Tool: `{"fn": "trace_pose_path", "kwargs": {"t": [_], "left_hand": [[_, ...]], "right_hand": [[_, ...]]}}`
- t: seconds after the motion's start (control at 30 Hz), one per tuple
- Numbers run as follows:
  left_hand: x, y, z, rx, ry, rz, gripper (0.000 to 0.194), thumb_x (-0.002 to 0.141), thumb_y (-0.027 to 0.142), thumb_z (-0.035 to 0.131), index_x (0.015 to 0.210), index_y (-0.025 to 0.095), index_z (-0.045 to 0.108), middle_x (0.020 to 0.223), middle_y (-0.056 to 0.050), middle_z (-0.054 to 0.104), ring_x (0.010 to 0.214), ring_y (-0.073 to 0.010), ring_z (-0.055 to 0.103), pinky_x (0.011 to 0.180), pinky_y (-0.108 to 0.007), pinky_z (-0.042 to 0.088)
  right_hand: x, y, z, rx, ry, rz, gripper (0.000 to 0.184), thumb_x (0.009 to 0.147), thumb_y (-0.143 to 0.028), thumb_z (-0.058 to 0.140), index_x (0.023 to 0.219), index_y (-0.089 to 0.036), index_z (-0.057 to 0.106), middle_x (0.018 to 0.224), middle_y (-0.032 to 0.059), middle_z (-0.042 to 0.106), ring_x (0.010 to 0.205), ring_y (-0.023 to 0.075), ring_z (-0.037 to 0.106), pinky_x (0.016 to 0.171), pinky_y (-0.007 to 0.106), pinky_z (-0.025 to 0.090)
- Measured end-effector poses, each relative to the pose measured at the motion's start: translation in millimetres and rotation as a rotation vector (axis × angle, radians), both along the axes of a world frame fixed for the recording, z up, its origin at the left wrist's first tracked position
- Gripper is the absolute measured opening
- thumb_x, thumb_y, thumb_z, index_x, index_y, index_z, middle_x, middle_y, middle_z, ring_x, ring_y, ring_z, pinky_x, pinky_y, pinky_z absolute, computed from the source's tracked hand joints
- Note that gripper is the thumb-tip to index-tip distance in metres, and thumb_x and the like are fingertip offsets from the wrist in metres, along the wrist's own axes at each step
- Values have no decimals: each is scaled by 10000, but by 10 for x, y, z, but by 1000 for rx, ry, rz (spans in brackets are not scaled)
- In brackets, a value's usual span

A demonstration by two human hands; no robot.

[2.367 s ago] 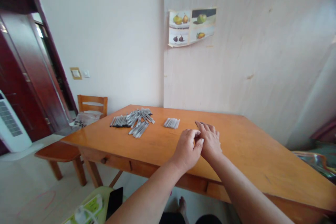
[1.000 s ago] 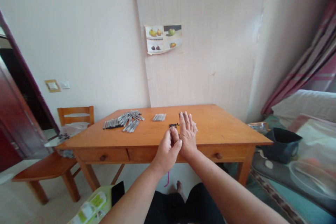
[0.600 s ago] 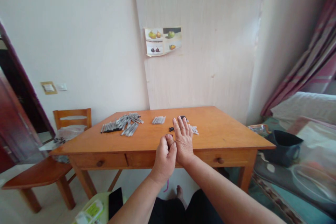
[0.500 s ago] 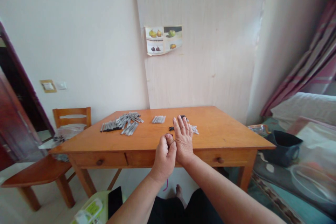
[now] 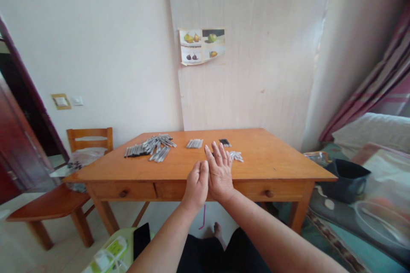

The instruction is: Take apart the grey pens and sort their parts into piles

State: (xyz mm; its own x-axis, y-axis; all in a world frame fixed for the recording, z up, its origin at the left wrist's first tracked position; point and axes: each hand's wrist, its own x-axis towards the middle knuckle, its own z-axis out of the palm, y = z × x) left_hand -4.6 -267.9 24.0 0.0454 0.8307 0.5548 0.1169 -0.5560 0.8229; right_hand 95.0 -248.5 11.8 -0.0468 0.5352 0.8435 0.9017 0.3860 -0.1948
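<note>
Over the table's front edge, my left hand (image 5: pixel 196 183) is closed in a fist, thumb on top. Whatever is inside it, if anything, is hidden. My right hand (image 5: pixel 221 175) is flat with fingers stretched out, its palm side against the fist. Beyond the hands, a neat row of slim grey pen-like sticks (image 5: pixel 194 143) lies on the wooden table (image 5: pixel 179 166). A larger heap of grey pen-like sticks (image 5: pixel 158 141), some with dark ends, is to the left. Small black pieces (image 5: pixel 225 142) and short pale pieces (image 5: pixel 236 156) lie behind my right hand, partly covered.
A wooden chair (image 5: pixel 48 209) with a plastic bag (image 5: pixel 83 158) stands at left. Below left are a green-and-white container (image 5: pixel 109 256) and a dark flat object (image 5: pixel 141 241). A dark bin (image 5: pixel 346 179) sits at right. A pink strip (image 5: pixel 203 218) shows under the table.
My right hand has tilted slightly left and its fingers are more spread. My left hand has turned, its thumb now lying forward along the fist. The view has shifted slightly.
</note>
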Motion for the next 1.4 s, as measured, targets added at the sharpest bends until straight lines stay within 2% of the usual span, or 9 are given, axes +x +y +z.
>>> {"fn": "trace_pose_path", "kwargs": {"t": [0.13,0.43,0.53,0.63,0.73,0.87,0.97,1.07,1.4], "left_hand": [[-12,-14,-19,-10,-30,-137,360,861,446,609,1097,182,548,1027,-72,654,907,-178,614,819,-298,484],[-162,376,-328,-113,19,26,394,919,528,441,846,183,616,885,-65,696,847,-193,635,792,-297,479],[-318,579,-420,-145,110,120,394,913,536,435,800,194,594,767,-40,675,734,-178,629,702,-280,472],[-551,789,-467,-115,217,299,298,899,465,481,813,200,586,757,-33,678,739,-173,634,708,-278,456],[-839,997,-472,-52,336,482,233,895,405,486,838,202,587,839,-56,691,809,-186,635,740,-290,450],[-1229,1231,-414,-25,510,666,213,906,362,466,952,196,590,973,-86,688,942,-208,627,839,-314,448],[-1462,1360,-337,-79,701,828,273,885,366,497,1061,180,591,1115,-124,652,1087,-251,580,949,-357,412],[-1626,1480,-277,-197,857,930,421,865,461,509,1173,179,566,1204,-155,604,1148,-299,544,973,-405,392],[-1940,1944,-315,-310,1126,852,673,820,673,425,1220,140,524,1265,-209,551,1169,-347,541,939,-429,415]], "right_hand": [[-18,31,-28,-55,-31,-31,537,967,-316,433,1498,-271,375,1579,61,296,1478,279,126,1159,502,145],[-67,81,-232,-220,-154,53,513,979,-301,387,1470,-157,416,1543,97,366,1431,260,252,1124,416,228],[21,195,-288,-222,-133,65,422,1001,-330,348,1313,-159,574,1423,123,512,1292,247,440,1028,365,339],[127,343,-316,-247,-117,6,412,1020,-321,302,935,-171,676,1044,120,685,981,205,595,840,298,402],[214,483,-319,-264,-155,-32,454,1022,-382,317,761,-184,632,784,82,674,771,176,606,691,274,365],[313,652,-317,-310,-173,-125,438,1013,-398,337,803,-180,654,649,62,652,587,158,562,598,278,304],[388,763,-323,-209,-180,-115,306,971,-245,396,1106,-157,656,765,84,692,749,199,609,720,314,364],[441,829,-338,-115,-176,-90,496,905,-178,434,1399,-179,475,1114,119,679,1059,259,558,888,399,371],[488,845,-434,-108,-155,-40,515,928,-288,435,1429,-168,425,1281,131,590,1203,295,475,969,465,389]]}}
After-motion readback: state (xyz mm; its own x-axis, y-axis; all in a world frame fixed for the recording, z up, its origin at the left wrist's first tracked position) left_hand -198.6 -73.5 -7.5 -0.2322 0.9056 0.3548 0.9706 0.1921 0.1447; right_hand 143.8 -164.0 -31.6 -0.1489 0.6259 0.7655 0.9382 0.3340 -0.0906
